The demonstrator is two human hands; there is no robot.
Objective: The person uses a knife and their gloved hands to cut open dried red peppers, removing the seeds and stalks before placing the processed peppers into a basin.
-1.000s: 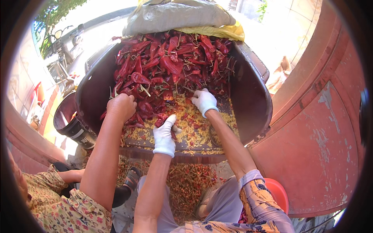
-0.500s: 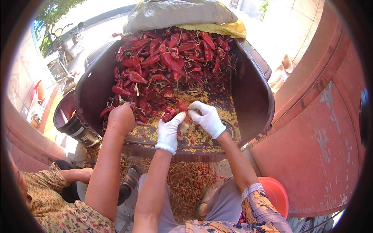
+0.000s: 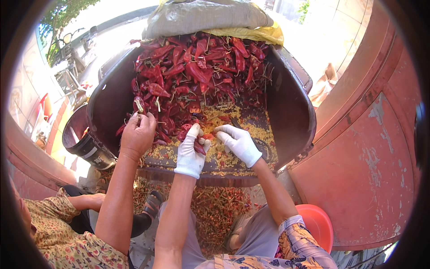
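Note:
My left hand, in a white glove, is closed round a dried red chili pepper above the near part of the dark bin. My right hand, also gloved in white, pinches at an orange-red piece of chili pepper between the two hands; its fingertips are partly hidden. Behind them rises a heap of dried red chili peppers, many with pale stems. Yellow seeds lie scattered over the bin's floor under my hands. A dark looped tool, perhaps scissors, lies beside my right hand.
At my left, a co-worker's bare hand holds a chili pepper by its stem. A black bucket stands left of the bin. Stems and scraps cover the floor below. A red basin sits by my right leg.
My left hand has tilted and shifted slightly left, showing more of the pepper's length. My right hand has turned slightly. The co-worker's hand has risen with a pepper stem.

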